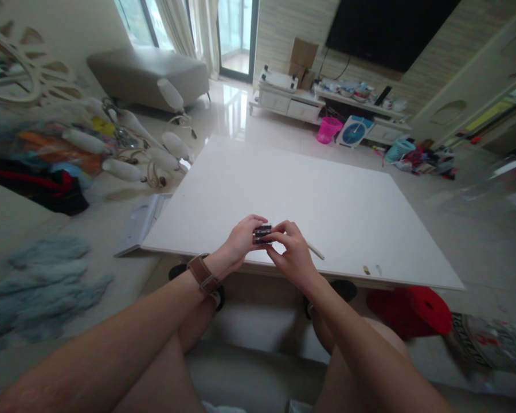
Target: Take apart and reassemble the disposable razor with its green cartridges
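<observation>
Small black-and-silver block with parallel dark bars (263, 234), one: held between both hands, above the near edge of the white bench (327, 201). Left hand (242, 238): curled around the block's left side, gripping. Right hand (293, 249): fingertips and thumb pinching its right side; exact contact unclear. Pale stick (316, 250): on bench, beside right hand. Handling: best braced firmly by the left, fingered lightly by the right.

Small dark thing (263, 234) is partly covered by left hand (241, 238) and right hand (293, 251), can't really be identified; TV (387, 31) is cut off up top.
</observation>
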Available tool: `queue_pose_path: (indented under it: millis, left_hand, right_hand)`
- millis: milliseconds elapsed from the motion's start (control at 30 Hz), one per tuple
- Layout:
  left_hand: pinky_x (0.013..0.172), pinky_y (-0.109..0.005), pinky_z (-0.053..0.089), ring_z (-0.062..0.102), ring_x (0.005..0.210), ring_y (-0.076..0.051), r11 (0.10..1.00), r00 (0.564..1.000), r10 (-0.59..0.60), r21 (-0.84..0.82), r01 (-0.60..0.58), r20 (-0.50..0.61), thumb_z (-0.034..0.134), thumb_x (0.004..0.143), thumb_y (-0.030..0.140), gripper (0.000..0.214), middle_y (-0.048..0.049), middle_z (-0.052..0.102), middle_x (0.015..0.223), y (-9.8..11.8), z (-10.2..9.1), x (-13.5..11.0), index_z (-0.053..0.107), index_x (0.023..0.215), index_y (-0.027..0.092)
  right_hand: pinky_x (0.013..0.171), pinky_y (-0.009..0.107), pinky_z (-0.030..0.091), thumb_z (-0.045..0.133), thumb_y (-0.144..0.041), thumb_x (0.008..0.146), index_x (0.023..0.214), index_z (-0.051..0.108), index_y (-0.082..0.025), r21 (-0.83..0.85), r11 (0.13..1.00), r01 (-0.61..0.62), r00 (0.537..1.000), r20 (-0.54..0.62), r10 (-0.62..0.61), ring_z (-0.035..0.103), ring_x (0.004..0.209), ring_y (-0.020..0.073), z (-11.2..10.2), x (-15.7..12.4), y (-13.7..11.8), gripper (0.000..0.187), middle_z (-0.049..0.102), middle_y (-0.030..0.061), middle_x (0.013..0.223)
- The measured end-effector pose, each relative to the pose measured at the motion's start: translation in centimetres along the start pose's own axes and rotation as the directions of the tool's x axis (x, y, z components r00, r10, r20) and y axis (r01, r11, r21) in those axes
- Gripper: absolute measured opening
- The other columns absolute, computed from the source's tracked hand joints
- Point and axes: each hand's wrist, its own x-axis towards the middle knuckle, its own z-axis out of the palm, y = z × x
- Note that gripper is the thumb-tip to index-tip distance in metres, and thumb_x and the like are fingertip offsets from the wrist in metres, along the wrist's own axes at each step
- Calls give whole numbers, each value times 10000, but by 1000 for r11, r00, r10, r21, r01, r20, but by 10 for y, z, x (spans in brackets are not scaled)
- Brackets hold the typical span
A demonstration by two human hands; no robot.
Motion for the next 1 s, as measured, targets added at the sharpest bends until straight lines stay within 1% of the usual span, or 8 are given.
queue_pose_path:
  millis: [133, 300, 467, 667, 1000]
  left_hand:
    - [578, -257, 519, 625, 673, -170, 1000, 1000, -7, 24, 7, 17, 571, 763, 185, 97, -38, 614, 707, -1, 0, 0, 601, 854, 168]
    - [576, -253, 513, 588, 678, -158, 997, 1000, 3, 71, -5, 29, 574, 758, 202, 115, -27, 593, 719, -4, -2, 2, 597, 866, 170]
    - [567, -256, 514, 551, 665, -149, 994, 999, 17, 106, -20, 30, 577, 740, 201, 126, -22, 568, 723, -6, -3, 4, 594, 861, 168]
    - [573, -266, 516, 551, 656, -150, 993, 1000, 7, 115, -9, 21, 586, 724, 202, 137, -19, 570, 719, -6, -2, 4, 602, 857, 174]
    - [568, -268, 512, 552, 646, -149, 991, 1000, -11, 136, 7, 27, 576, 747, 195, 137, -19, 564, 708, -6, -3, 5, 596, 880, 170]
  right_hand:
    - [802, 387, 489, 653, -73, 807, 905, 700, -238, 11, 999, -39, 999, 23, 39, 545, 910, 226, 0, 0, -2, 197, 581, 52, 920]
    - [777, 361, 462, 652, -70, 821, 847, 667, -215, 14, 999, -51, 998, 33, 50, 536, 897, 217, 2, 0, 0, 148, 564, 45, 898]
    - [784, 358, 457, 623, -49, 828, 826, 634, -220, 23, 997, -70, 996, 50, 69, 535, 903, 215, 6, -1, 1, 171, 552, 40, 900]
    - [787, 358, 462, 611, -47, 831, 818, 613, -219, 34, 996, -87, 994, 64, 85, 534, 899, 215, 6, -1, 0, 173, 540, 40, 905]
    - [796, 360, 455, 566, -27, 826, 826, 581, -220, 16, 996, -90, 992, 86, 88, 525, 922, 223, 6, -2, -1, 194, 533, 47, 929]
